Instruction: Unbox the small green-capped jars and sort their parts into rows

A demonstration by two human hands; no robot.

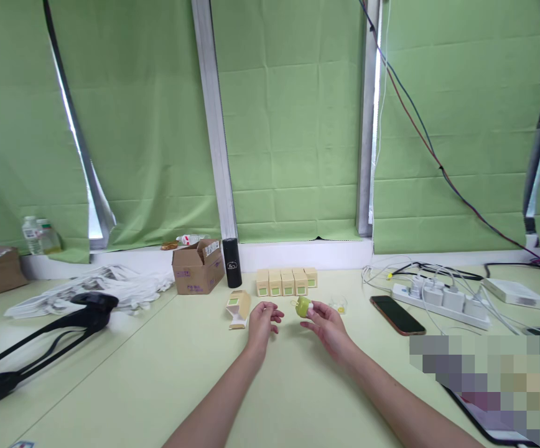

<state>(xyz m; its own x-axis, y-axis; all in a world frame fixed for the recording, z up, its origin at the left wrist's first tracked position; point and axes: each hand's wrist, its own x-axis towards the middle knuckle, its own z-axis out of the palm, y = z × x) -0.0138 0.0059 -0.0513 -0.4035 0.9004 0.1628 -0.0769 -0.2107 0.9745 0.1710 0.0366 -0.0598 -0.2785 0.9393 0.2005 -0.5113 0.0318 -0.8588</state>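
The right hand (328, 323) pinches a small round green plastic object with a white tip (303, 306) at its fingertips, just right of the empty, loosely curled left hand (261, 320), beyond which the opened cream cardboard box (238, 308) lies tipped.

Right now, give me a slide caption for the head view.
Right hand holds a small green object; left hand hovers beside an opened box.

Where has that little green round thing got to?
The little green round thing is pinched in the right hand, just in front of the row of small boxes.
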